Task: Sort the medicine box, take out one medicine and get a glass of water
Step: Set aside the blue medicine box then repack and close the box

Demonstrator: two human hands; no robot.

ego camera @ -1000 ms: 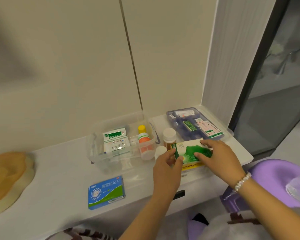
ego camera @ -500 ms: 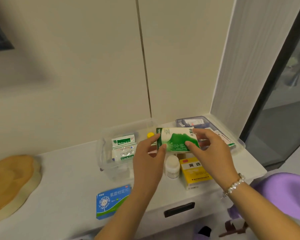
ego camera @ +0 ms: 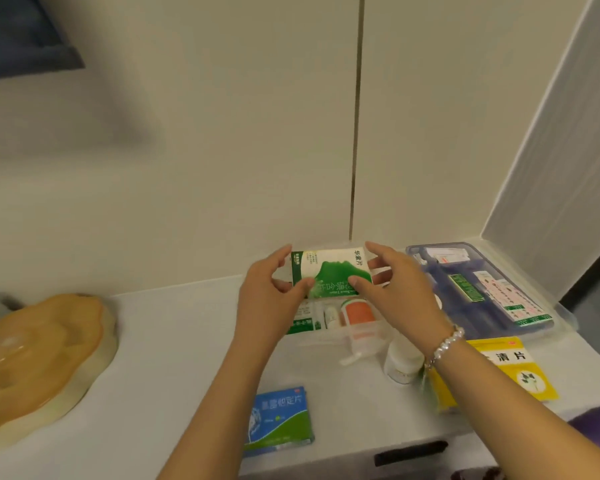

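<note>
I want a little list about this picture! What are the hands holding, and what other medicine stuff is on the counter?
held: green and white medicine box, lifted above the clear bin
left hand: grips the box's left end
right hand: grips the box's right end
in bin: orange bottle
on counter: blue box, yellow box, white bottle
far right: blue lid with packets
far left: wooden slab

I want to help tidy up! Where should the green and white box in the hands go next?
Probably straight down into the clear medicine box. Both the left hand and right hand hold the green and white box in the air just above it, and other medicines already sit inside.
</note>
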